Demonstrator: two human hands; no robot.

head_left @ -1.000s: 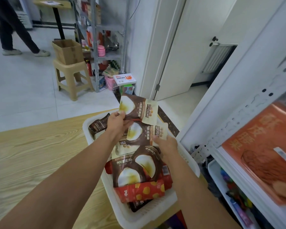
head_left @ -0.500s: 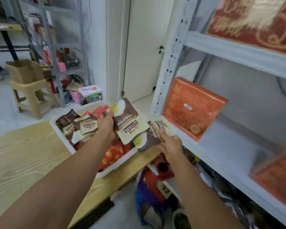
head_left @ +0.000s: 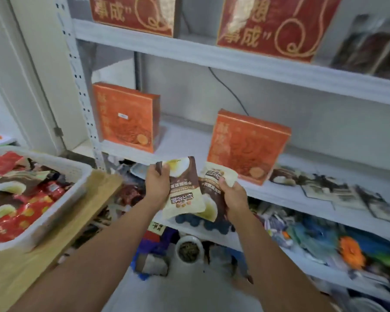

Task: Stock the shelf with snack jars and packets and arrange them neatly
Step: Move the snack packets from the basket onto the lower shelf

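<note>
Left hand [head_left: 158, 185] clamped on brown packet [head_left: 185, 188], long axis upright, print upside down. Right hand [head_left: 234, 197] clamped on second packet [head_left: 214, 190], tilted, top toward the shelf [head_left: 189, 140]. Both held just in front of the shelf edge, between orange boxes [head_left: 126, 115]. Basket [head_left: 61, 170] on counter [head_left: 16, 271] at left.

Both hands have come away from the white basket [head_left: 61, 176], which now sits off at nine o'clock. The left hand [head_left: 158, 188] has carried its brown-and-cream packet [head_left: 185, 190] up before the middle shelf [head_left: 189, 145], and the right hand [head_left: 233, 197] has lifted a second packet [head_left: 214, 183] out, overlapping the first, between two orange boxes at eleven and one o'clock.
</note>
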